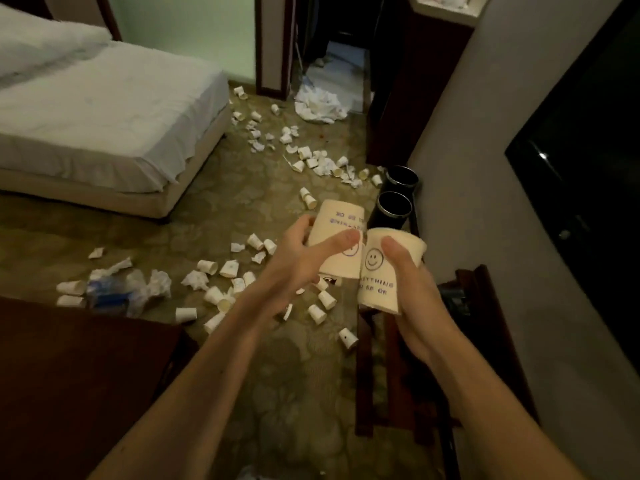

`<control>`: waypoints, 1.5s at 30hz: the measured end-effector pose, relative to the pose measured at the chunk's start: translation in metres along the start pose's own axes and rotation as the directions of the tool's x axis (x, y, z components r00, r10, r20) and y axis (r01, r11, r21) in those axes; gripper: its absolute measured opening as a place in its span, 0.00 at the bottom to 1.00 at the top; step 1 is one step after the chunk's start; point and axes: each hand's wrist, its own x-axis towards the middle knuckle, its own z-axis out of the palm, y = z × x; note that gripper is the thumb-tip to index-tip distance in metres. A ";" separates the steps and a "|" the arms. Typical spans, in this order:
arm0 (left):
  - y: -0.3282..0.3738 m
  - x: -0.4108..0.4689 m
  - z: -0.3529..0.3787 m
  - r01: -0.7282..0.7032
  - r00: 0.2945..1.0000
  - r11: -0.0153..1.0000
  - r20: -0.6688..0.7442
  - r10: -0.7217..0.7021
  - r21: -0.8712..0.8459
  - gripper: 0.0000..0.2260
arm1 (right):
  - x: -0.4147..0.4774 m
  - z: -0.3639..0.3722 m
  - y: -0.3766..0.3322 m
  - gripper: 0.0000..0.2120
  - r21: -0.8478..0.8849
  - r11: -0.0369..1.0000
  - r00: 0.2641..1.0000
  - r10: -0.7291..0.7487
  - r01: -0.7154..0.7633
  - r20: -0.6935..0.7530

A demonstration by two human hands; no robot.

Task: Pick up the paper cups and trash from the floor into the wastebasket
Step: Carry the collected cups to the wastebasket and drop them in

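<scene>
**Spotter:** Right now your left hand [304,258] is curled round one paper cup [337,233], its print upside down. Your right hand [412,289] grips a second cup [379,271], mouth up, just beside the first.

**Operator:** What's the risk?

**Spotter:** Squeeze harder and those thin walls may buckle and slip. The nearer wastebasket [393,209] stands beyond your hands at the carpet's right edge, by the wall. Toss from where you are and a cup could bounce off its rim.

**Operator:** And farther out?

**Spotter:** Loose cups [221,292] litter the carpet's middle towards the doorway. Step carelessly and you'll crush or scatter them.
</scene>
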 end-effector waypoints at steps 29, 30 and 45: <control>-0.012 0.247 -0.075 0.240 0.913 0.914 -0.244 -0.327 -0.327 0.27 | 0.320 0.030 -0.026 0.30 -0.024 0.953 0.925 0.298 -0.301 0.237; -0.013 0.263 -0.082 0.242 0.913 0.914 -0.242 -0.328 -0.327 0.28 | 0.336 0.036 -0.028 0.30 -0.014 0.951 0.924 0.305 -0.310 0.229; 0.046 0.526 -0.098 0.273 0.957 0.952 0.137 -0.254 -0.140 0.28 | 0.512 0.063 -0.111 0.39 0.170 0.977 0.975 0.155 -0.127 -0.160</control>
